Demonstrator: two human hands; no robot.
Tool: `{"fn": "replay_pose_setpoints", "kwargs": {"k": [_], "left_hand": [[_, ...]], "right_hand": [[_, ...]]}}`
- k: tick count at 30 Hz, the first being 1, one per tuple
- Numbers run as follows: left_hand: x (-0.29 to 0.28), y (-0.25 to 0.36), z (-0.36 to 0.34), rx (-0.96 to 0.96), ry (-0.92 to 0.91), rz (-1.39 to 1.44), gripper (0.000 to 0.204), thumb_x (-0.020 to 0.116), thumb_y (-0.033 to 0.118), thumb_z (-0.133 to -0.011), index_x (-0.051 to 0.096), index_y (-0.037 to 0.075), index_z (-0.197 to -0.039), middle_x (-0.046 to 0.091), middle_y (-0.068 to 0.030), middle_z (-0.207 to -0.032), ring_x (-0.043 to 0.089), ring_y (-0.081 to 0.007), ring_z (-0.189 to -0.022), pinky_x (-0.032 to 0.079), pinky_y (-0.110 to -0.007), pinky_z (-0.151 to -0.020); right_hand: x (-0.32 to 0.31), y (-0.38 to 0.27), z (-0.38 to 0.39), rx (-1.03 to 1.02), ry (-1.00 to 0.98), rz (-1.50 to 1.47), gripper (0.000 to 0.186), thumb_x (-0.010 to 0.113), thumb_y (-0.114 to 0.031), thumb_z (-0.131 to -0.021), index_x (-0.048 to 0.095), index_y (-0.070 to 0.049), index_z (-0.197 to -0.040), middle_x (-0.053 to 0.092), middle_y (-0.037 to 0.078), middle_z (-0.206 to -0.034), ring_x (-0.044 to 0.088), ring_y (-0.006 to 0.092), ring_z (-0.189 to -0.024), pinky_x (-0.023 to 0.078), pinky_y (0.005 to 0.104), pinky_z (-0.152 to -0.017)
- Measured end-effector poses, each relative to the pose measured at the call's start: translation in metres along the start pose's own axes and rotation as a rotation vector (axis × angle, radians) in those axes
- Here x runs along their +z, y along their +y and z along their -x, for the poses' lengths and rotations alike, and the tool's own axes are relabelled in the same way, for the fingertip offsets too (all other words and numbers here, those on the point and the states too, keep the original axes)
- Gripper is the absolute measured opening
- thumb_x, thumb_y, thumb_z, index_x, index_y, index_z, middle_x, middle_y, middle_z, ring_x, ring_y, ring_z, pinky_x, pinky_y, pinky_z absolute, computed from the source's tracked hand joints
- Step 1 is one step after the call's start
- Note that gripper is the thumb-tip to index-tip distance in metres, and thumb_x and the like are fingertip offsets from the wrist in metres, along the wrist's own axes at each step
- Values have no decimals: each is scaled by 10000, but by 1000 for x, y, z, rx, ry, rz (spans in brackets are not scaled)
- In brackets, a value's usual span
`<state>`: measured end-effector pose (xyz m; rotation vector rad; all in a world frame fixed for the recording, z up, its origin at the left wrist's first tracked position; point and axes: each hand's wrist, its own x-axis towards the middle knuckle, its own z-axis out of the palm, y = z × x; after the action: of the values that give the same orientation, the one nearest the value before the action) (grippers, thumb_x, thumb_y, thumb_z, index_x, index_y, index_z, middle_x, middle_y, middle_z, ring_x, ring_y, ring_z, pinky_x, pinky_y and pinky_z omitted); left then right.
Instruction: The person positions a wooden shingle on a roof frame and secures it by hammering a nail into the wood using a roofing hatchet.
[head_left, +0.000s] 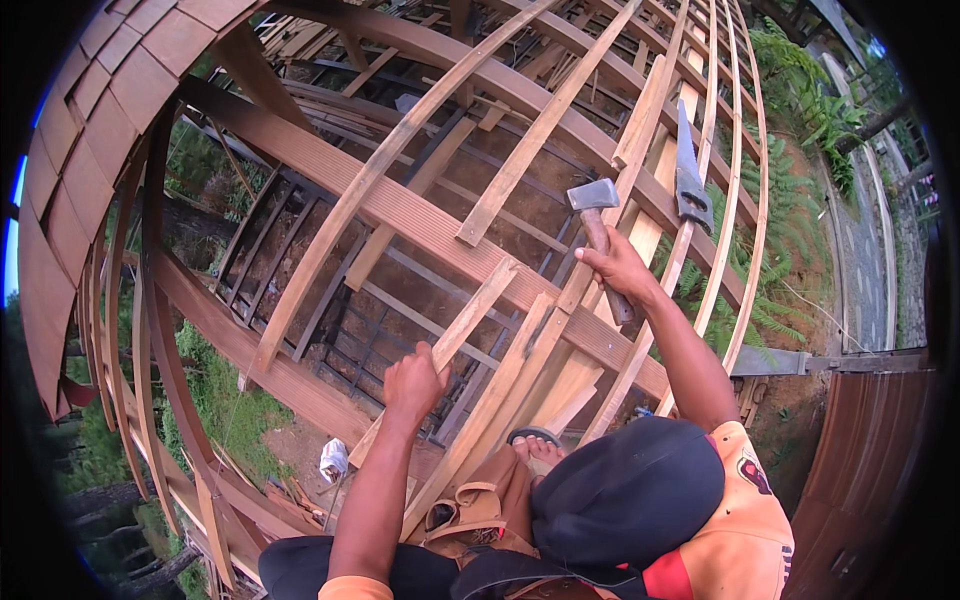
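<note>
My left hand [414, 385] is closed round a short wooden batten [478, 312], which slants up and to the right across a thick roof beam. My right hand [622, 268] grips the dark wooden handle of a hatchet [596, 196]. Its grey metal head points up, above the fist and apart from the timber around it. Beyond my right hand, a handsaw [688, 170] with a dark handle lies on the rafter strips, blade pointing away. Long strips of timber [500, 400] run between my two arms.
Thick beams [400, 205] and thin curved battens [540, 130] form an open roof frame, with the ground visible far below through the gaps. Brown shingles [110, 130] cover the far left. My sandaled foot [540, 450] rests on the timber, beside a tan tool pouch [470, 515].
</note>
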<state>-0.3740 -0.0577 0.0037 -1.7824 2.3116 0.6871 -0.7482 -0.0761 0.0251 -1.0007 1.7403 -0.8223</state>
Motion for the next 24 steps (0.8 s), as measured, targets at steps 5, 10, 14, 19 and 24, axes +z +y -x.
{"fn": "replay_pose_setpoints", "kwargs": {"k": [5, 10, 14, 19, 24], "left_hand": [[4, 3, 0, 9, -16, 13, 414, 721, 363, -859, 596, -6, -999, 722, -251, -868, 718, -419, -837, 565, -512, -774], [4, -11, 7, 22, 30, 10, 432, 730, 391, -862, 603, -8, -969, 710, -254, -814, 706, -434, -804, 565, -520, -739], [2, -6, 4, 29, 25, 16, 438, 730, 393, -863, 607, -10, -981, 710, -259, -832, 705, -436, -814, 563, -523, -744], [-2, -17, 7, -41, 30, 53, 439, 717, 405, -870, 613, -4, -991, 709, -272, -867, 700, -450, -854, 556, -533, -776], [-4, -7, 6, -14, 60, 28, 431, 712, 407, -876, 620, 2, -992, 714, -266, -870, 705, -445, -854, 555, -530, -782]], "right_hand": [[29, 50, 13, -365, -99, 554, 394, 723, -250, -915, 501, 2, -1121, 604, 100, -816, 596, 133, -625, 512, 327, -550], [33, 10, 37, -23, -95, -54, 419, 720, -271, -923, 492, 3, -1142, 568, 49, -826, 550, 103, -590, 494, 287, -532], [29, 31, 31, 32, 320, -232, 373, 674, -268, -961, 447, -4, -1095, 554, 42, -736, 560, 111, -569, 488, 276, -496], [93, 5, 72, 71, -231, -66, 521, 717, -262, -931, 450, 28, -1272, 582, 51, -819, 586, 117, -595, 503, 299, -537], [64, 5, 82, 8, -88, -142, 491, 716, -269, -934, 472, 11, -1255, 610, 61, -838, 596, 114, -594, 511, 304, -550]]}}
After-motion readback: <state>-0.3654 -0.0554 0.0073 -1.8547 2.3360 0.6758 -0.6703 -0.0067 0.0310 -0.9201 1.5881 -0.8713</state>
